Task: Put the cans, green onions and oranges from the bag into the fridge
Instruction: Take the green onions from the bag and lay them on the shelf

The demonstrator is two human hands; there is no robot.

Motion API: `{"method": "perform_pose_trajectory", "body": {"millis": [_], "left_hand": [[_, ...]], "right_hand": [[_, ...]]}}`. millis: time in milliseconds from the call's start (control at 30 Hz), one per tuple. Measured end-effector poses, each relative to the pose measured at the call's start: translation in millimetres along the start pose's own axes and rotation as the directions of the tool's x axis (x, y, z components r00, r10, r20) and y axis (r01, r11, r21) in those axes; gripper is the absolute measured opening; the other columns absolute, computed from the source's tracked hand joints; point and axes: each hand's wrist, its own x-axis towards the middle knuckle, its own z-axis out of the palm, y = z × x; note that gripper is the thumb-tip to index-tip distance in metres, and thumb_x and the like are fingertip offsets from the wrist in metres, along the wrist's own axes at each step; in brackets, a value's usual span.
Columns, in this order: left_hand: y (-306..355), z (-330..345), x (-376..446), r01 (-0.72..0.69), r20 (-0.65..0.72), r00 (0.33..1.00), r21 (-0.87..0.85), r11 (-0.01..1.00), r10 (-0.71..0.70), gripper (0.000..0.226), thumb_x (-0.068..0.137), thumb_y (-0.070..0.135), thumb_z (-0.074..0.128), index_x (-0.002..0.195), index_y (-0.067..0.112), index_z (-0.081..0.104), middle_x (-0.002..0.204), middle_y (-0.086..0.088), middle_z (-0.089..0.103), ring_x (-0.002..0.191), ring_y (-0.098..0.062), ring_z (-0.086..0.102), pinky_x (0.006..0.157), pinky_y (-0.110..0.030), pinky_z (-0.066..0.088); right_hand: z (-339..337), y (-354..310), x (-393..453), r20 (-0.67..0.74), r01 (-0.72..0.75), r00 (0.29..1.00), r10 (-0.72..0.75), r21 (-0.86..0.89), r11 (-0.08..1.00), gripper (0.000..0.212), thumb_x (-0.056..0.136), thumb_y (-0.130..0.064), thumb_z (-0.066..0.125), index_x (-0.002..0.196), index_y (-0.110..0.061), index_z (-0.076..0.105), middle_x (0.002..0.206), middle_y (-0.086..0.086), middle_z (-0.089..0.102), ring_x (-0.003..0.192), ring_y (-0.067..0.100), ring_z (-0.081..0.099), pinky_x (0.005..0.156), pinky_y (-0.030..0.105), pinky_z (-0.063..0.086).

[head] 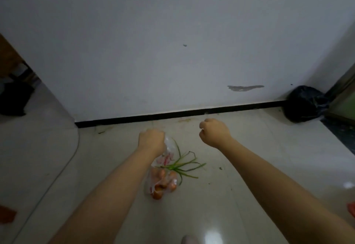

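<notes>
One bag (163,174) hanging from left hand (151,140), gripped at neck so oranges (163,184) sink low, green onions (180,165) poking out. Right hand (214,132) fisted, empty. Fridge not visible.

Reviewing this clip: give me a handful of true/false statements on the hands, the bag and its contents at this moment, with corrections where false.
1. The left hand grips the top of the clear plastic bag. True.
2. The right hand holds a can. False: its fingers are curled and it holds nothing.
3. Oranges sit in the bottom of the bag. True.
4. The green onions lie flat on the floor away from the bag. False: their leaves stick out of the bag's side.
5. A black rubbish bag sits in the corner on the right, against the wall. True.
6. The fridge stands open ahead. False: no fridge is in view.
</notes>
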Motion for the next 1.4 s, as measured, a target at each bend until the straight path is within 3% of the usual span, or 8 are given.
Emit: {"method": "perform_pose_trajectory", "body": {"millis": [500,800,933,1000,1067,1133,1233,1400], "left_hand": [[-149,176,232,-0.041,0.282,0.957,-0.104,0.994,0.069,0.039,0.093,0.019,0.042,0.131,0.014,0.049,0.132,-0.009,0.05,0.126,-0.027,0.047,0.101,-0.035,0.04],[-135,404,330,0.086,0.406,0.914,-0.229,0.97,0.015,0.033,0.095,0.023,0.041,0.125,0.013,0.051,0.13,-0.009,0.053,0.122,-0.027,0.05,0.096,-0.034,0.044],[-111,519,365,0.04,0.327,0.945,-0.138,0.99,0.007,0.035,0.089,0.022,0.051,0.122,0.012,0.055,0.121,-0.009,0.058,0.115,-0.027,0.056,0.092,-0.034,0.046],[-108,569,392,-0.089,0.155,0.982,-0.1,0.991,0.104,0.026,0.058,0.021,0.072,0.083,0.013,0.072,0.083,-0.007,0.07,0.078,-0.025,0.069,0.065,-0.031,0.055],[-106,611,420,-0.202,0.057,0.977,-0.047,0.978,0.205,0.021,0.054,0.025,0.053,0.059,0.014,0.071,0.062,-0.002,0.067,0.06,-0.021,0.068,0.05,-0.026,0.053],[-106,652,446,-0.299,-0.048,0.953,-0.016,0.954,0.298,0.041,0.061,0.021,0.036,0.07,0.013,0.074,0.073,-0.005,0.071,0.071,-0.025,0.071,0.06,-0.032,0.056],[-112,695,478,-0.413,-0.188,0.888,0.079,0.907,0.421,0.042,0.068,0.017,0.039,0.086,0.01,0.076,0.083,-0.01,0.074,0.079,-0.027,0.072,0.081,-0.044,0.054],[-128,727,490,-0.534,-0.226,0.808,0.107,0.839,0.544,0.025,0.066,0.015,0.044,0.048,0.014,0.061,0.043,-0.003,0.055,0.041,-0.022,0.057,0.071,-0.038,0.057]], "right_hand": [[223,-75,192,0.466,-0.28,0.864,0.191,0.128,0.951,0.034,0.088,-0.015,0.045,0.117,-0.006,0.06,0.124,0.014,0.059,0.115,0.028,0.056,0.092,0.031,0.047],[461,-64,276,0.583,-0.331,0.795,0.168,0.185,0.925,0.031,0.089,-0.011,0.046,0.116,-0.007,0.062,0.123,0.013,0.062,0.116,0.026,0.055,0.092,0.028,0.044],[573,-36,318,0.622,-0.199,0.779,0.085,0.117,0.973,0.034,0.089,-0.009,0.045,0.12,-0.008,0.059,0.126,0.015,0.059,0.119,0.028,0.053,0.097,0.032,0.044],[614,-22,346,0.608,-0.118,0.792,0.055,0.064,0.991,0.036,0.09,-0.01,0.045,0.124,-0.01,0.056,0.129,0.016,0.057,0.12,0.03,0.052,0.098,0.034,0.044],[650,-11,375,0.593,-0.045,0.805,0.027,0.016,0.999,0.038,0.09,-0.01,0.044,0.127,-0.011,0.053,0.131,0.015,0.055,0.122,0.03,0.05,0.101,0.035,0.043],[682,-9,398,0.572,0.014,0.82,-0.023,0.02,1.0,0.04,0.091,-0.009,0.044,0.129,-0.014,0.053,0.133,0.013,0.053,0.125,0.028,0.047,0.103,0.034,0.04],[732,-16,416,0.591,0.102,0.799,-0.112,0.05,0.994,0.038,0.091,-0.015,0.051,0.128,-0.013,0.055,0.134,0.012,0.054,0.124,0.027,0.048,0.105,0.034,0.039],[781,-17,399,0.645,0.166,0.757,-0.103,-0.038,0.985,0.056,0.086,-0.03,0.059,0.136,-0.019,0.037,0.137,0.008,0.045,0.124,0.029,0.047,0.103,0.043,0.038]]}}
